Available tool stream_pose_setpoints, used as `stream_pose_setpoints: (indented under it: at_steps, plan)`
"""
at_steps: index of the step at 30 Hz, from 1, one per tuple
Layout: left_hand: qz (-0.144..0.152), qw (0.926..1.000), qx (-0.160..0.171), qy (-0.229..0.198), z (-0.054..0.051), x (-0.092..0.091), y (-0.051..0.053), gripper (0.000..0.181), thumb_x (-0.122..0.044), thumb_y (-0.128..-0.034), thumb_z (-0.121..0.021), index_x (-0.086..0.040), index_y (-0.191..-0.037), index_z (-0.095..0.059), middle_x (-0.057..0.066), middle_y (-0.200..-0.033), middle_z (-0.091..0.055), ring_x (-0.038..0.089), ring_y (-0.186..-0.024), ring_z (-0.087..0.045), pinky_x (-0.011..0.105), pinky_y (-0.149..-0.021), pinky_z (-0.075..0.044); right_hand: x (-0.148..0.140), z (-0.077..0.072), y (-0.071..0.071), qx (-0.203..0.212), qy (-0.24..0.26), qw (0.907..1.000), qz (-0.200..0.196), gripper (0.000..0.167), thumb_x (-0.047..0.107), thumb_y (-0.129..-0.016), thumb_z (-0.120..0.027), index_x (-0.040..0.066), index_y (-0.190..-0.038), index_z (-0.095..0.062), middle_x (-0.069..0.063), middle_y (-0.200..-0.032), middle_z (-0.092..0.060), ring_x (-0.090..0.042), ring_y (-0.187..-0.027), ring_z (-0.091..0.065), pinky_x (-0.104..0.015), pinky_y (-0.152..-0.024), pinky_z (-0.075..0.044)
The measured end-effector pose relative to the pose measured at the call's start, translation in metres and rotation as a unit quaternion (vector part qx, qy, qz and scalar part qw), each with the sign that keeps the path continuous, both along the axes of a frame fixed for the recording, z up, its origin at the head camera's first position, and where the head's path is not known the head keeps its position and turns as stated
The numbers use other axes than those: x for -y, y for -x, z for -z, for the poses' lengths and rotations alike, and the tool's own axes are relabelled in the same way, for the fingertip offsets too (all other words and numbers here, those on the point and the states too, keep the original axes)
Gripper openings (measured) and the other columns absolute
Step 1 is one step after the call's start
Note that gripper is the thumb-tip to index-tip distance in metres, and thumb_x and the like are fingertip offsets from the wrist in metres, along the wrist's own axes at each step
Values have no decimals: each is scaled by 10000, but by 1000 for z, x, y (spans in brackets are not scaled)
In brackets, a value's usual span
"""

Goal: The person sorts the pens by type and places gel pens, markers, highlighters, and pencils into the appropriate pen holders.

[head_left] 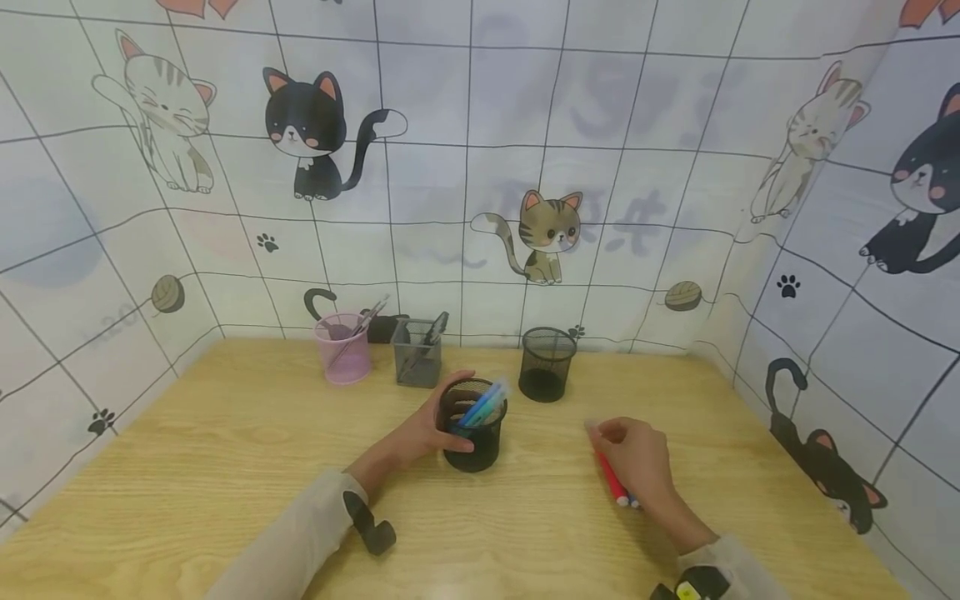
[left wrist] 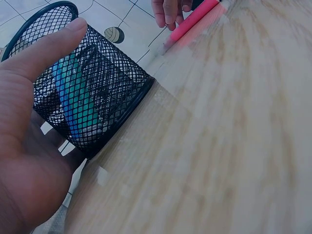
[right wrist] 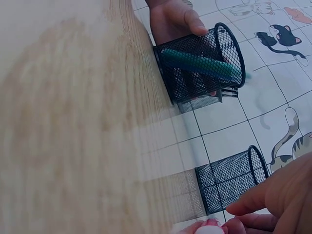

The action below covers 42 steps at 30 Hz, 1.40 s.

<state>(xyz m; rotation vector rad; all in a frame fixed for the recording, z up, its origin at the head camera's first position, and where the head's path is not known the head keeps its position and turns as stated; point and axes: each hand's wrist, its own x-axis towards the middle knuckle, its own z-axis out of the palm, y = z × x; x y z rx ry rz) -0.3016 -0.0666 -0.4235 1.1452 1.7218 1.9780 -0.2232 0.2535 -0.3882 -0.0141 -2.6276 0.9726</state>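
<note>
Hovering low over the table (head_left: 525,533), right of the black mesh cup (head_left: 483,451): the person's right hand (head_left: 636,457), fingers bent about one end of a red marker (head_left: 611,480). Cannot tell whether they pinch it or only straddle it. A blue marker (head_left: 634,502) shows just beside the red, mostly covered by the hand. Best, I judge, to take the red one alone, thumb and forefinger square across the barrel, so its neighbour neither rolls nor comes along.

Left hand (head_left: 418,432) grips the black mesh cup, thumb on the near side, other fingers round it. Cup looks upright; blue and green markers (head_left: 483,408) lean inside, ends above the rim on the right. Firm but light hold seems wise, thin mesh perhaps denting; fingers better off the mouth.

Behind and right of the cup: a second mesh cup (head_left: 546,383). Behind and left: a grey square holder (head_left: 417,372) with dark items, then a pink cup (head_left: 347,360) with pens. Beyond, cat-printed wall covering (head_left: 442,167).
</note>
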Motion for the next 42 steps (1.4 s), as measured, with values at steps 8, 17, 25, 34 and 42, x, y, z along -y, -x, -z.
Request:
stream_pose_setpoints:
  at_steps: [8,17,25,34,42]
  plan:
    - [-13,10000,-73,-10,2,-2,3,1022,4,-752,-790,-156,-1511,-124,244,-1437,-337,391,-1339,-310,392,-1048,-359,-1,1,0,-30,-133,9999,-98,129,20,-810,-674,-26,-923,-713,-115,-824,-706,-152,-650,-626,-348,-603,-532]
    - [19,10000,-93,-5,0,-3,1,1018,17,-758,-779,-179,-1511,-123,224,-1445,-329,382,-1343,-308,394,-1043,-369,1,1,-1,17,-199,9996,-211,99,36,-789,-696,-7,-871,-728,-139,-876,-710,-246,-754,-662,-400,-660,-539]
    - [-8,10000,-24,-1,2,-2,0,1048,-26,-758,-794,-140,-1516,-79,217,-1446,-317,385,-1341,-307,399,-1034,-380,11,1,-3,101,-222,9991,-333,118,34,-749,-739,-18,-854,-733,-61,-747,-692,-191,-666,-636,-322,-575,-504]
    - [16,10000,-19,0,0,0,0,1039,11,-762,-779,-135,-1515,-77,224,-1452,-298,397,-1342,-293,395,-1035,-378,22,5,2,486,-403,9977,-237,191,105,-758,-766,-13,-903,-728,-29,-745,-670,-133,-594,-545,-294,-541,-464]
    - [12,10000,-62,20,3,0,1,1025,-11,-767,-782,-153,-1513,-94,209,-1452,-299,397,-1340,-292,382,-1035,-378,25,7,5,776,-546,9952,-229,172,129,-772,-732,-3,-882,-735,-3,-705,-650,-101,-505,-493,-263,-463,-419]
